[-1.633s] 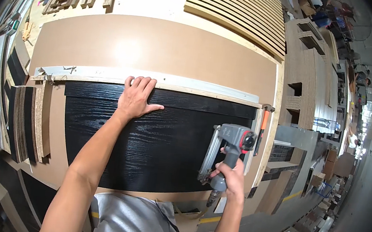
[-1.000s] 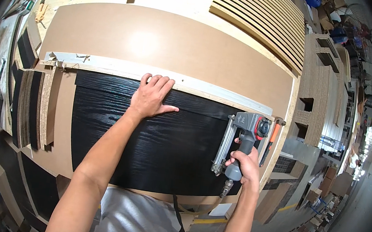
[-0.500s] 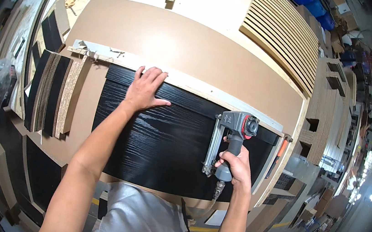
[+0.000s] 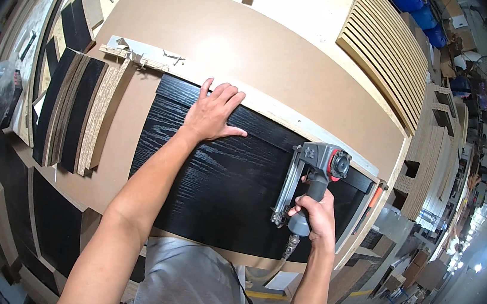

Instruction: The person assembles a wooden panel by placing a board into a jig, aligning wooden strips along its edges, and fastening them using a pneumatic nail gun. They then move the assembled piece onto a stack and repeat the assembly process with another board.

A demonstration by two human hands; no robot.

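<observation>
the grey nail gun [image 4: 317, 155] is being held over the right part of the black panel [image 4: 234, 181], the right hand [image 4: 316, 213] wrapping around it, the left hand [image 4: 218, 113] resting spread across the panel and pale strip [image 4: 273, 104] on a brown board [image 4: 255, 45].

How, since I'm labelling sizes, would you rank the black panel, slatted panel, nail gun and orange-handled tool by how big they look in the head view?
Black panel
Slatted panel
Nail gun
Orange-handled tool

Nearness may enlarge the gun somewhat.
</observation>
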